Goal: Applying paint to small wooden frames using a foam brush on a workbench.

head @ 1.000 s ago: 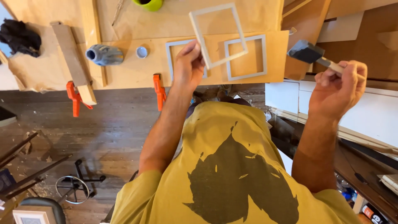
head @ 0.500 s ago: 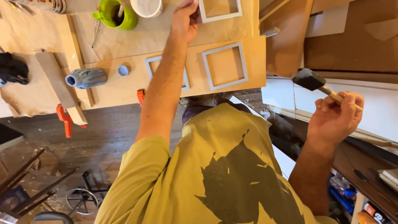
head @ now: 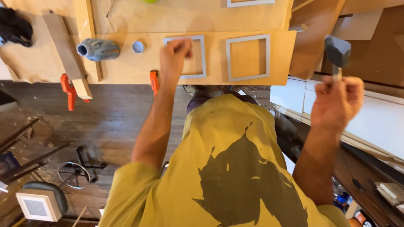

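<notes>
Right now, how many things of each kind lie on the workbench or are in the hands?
Grey square frames: 3, the last only partly in view
Orange clamps: 2
Grey bottle: 1
Bottle cap: 1
Foam brush: 1, in the right hand
Total: 8
The left hand rests on one frame.

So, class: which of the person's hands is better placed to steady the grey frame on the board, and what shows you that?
Probably the left. The left hand already lies over the left edge of the nearer grey frame on the board. The right hand is off to the side, gripping a foam brush.
</notes>
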